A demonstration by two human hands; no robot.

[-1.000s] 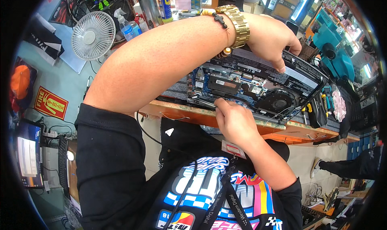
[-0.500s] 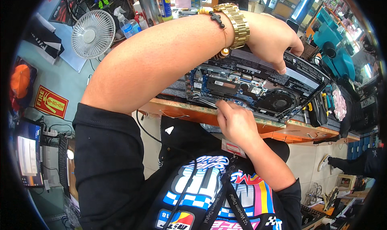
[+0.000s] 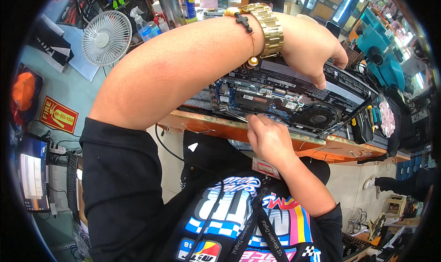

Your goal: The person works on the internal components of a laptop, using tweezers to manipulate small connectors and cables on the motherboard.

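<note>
An opened laptop point(image 3: 257, 99) lies along the workbench edge, its circuit board, cooling fan point(image 3: 320, 117) and long black battery point(image 3: 340, 94) exposed. My left hand point(image 3: 310, 43), with a gold watch point(image 3: 271, 30) on the wrist, reaches across from the left. It grips the laptop's far side, thumb on the battery and fingers bent over the far edge, where their tips are partly hidden. At the near edge, my right hand point(image 3: 271, 140) is closed on slim silver tweezers point(image 3: 236, 116), which point left over the board's near-left corner. Their tips are too small to make out.
A white fan point(image 3: 106, 37) stands at the left near a spray bottle point(image 3: 143, 25) and a blue can point(image 3: 188, 4). Hand tools point(image 3: 370, 117) lie right of the laptop. A black cable point(image 3: 158, 135) hangs in front of the bench point(image 3: 220, 125). Another person's leg point(image 3: 399, 184) shows far right.
The laptop has tilted slightly, and my left hand has shifted a little with it. My right hand keeps the tweezers in nearly the same place.
</note>
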